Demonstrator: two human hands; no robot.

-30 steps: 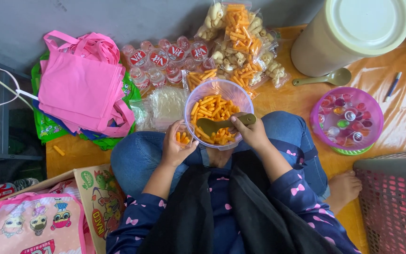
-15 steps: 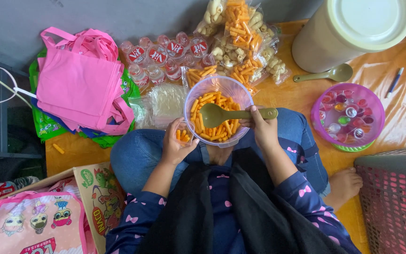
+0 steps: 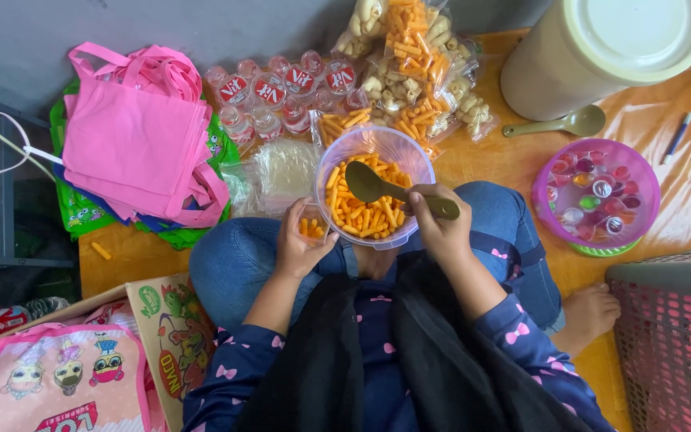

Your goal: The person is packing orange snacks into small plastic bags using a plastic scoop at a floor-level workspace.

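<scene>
**Spoon over the snack bowl, small bag held beside it**

Far left: pile of pink bags [image 3: 133, 140]. Left hand [image 3: 301, 244] closed around a small clear bag [image 3: 312, 226] partly filled with orange sticks, touching the bowl's rim at about 8 o'clock. Clear bowl [image 3: 375, 192] of orange sticks sits on the lap. Right hand [image 3: 439, 224] clamped on the handle of an olive spoon [image 3: 385, 190]; spoon's long axis runs from the grip toward 10 o'clock, scoop over the sticks. Bag lies at 9 o'clock from the scoop, just beside it. Far right: pink tray [image 3: 597, 200] of jelly cups.
</scene>
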